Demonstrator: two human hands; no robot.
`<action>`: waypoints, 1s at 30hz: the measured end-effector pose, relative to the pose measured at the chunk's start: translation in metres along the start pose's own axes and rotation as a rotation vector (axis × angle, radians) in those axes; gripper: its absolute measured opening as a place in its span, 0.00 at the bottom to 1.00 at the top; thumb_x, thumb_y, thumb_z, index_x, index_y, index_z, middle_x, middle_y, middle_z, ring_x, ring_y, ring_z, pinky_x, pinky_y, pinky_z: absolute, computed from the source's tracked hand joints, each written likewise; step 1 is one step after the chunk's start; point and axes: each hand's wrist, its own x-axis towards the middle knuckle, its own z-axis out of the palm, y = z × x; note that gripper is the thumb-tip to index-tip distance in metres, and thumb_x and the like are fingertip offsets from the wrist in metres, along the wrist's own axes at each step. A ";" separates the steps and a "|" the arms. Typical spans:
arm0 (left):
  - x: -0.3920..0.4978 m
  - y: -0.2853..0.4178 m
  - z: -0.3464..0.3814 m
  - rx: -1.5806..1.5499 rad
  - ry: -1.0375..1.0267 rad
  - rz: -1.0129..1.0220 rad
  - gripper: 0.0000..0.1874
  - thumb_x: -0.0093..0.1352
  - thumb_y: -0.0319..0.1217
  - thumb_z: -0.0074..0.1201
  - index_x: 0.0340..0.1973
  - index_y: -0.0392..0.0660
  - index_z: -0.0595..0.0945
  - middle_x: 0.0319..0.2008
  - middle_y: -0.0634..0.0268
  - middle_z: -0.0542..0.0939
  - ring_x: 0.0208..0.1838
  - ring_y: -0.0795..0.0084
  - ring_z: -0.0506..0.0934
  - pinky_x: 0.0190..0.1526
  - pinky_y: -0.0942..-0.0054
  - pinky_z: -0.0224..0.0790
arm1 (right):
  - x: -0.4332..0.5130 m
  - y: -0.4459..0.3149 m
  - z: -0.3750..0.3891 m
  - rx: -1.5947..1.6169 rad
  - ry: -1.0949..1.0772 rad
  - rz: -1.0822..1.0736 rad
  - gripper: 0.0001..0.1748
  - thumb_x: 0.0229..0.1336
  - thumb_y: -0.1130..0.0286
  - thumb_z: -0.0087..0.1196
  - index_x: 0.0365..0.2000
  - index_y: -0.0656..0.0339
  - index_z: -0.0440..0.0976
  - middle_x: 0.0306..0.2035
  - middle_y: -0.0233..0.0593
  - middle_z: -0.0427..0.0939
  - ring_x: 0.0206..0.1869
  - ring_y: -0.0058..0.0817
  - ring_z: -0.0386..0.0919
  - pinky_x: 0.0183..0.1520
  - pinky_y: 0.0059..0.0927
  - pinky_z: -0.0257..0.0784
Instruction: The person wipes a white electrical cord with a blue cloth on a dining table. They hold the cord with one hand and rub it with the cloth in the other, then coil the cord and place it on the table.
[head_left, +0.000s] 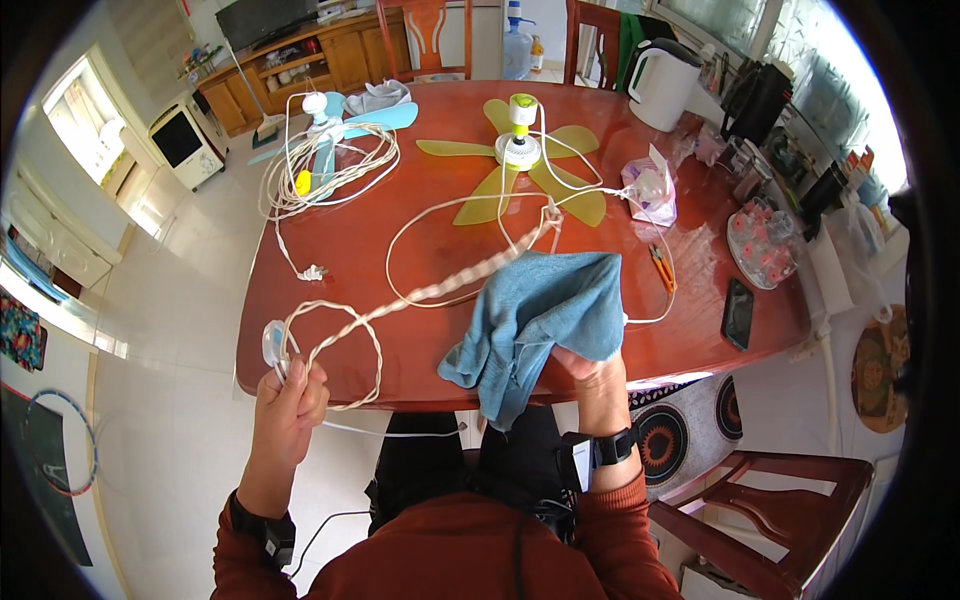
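Near the front left of the table, my left hand (291, 399) grips a twisted white electric cord (390, 304) beside its inline switch (273, 343). The cord runs up to the right in a taut line, blurred along its middle. A blue-grey cloth (536, 322) drapes over my right hand (589, 365), hiding most of the fingers; the cord passes behind the cloth's upper edge. Beyond lies a small ceiling fan with yellow-green blades (517, 154), motor hub upward, joined to white wire. To its left, a second fan with light-blue blades (382, 118) lies under a coiled white cord (330, 172).
On the red-brown table (337, 247) are a two-pin plug (312, 273), orange-handled snips (663, 268), a tissue pack (649, 191), a smartphone (738, 313) and a tray of cups (763, 244). A white kettle (663, 84) stands at the back right. A wooden chair (772, 517) is at my right.
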 end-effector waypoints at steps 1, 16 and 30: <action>0.003 0.000 0.003 -0.009 -0.008 0.020 0.16 0.78 0.38 0.39 0.37 0.40 0.78 0.14 0.78 0.56 0.15 0.87 0.52 0.17 0.83 0.41 | -0.006 0.002 -0.002 0.076 -0.154 0.044 0.30 0.64 0.47 0.45 0.56 0.59 0.67 0.56 0.46 0.73 0.57 0.44 0.72 0.58 0.48 0.71; 0.026 -0.006 0.041 -0.077 -0.093 0.053 0.16 0.77 0.36 0.40 0.47 0.37 0.78 0.16 0.77 0.59 0.17 0.88 0.54 0.18 0.85 0.45 | -0.062 0.031 0.059 -0.859 0.059 -0.460 0.15 0.65 0.63 0.45 0.47 0.60 0.70 0.46 0.40 0.75 0.48 0.31 0.74 0.50 0.34 0.73; 0.021 -0.031 0.070 0.148 -0.126 0.044 0.15 0.77 0.37 0.43 0.39 0.36 0.77 0.17 0.75 0.65 0.19 0.88 0.58 0.21 0.84 0.48 | -0.052 0.087 0.110 -1.070 -0.253 -0.238 0.06 0.55 0.69 0.53 0.26 0.59 0.72 0.20 0.29 0.70 0.22 0.21 0.67 0.24 0.23 0.63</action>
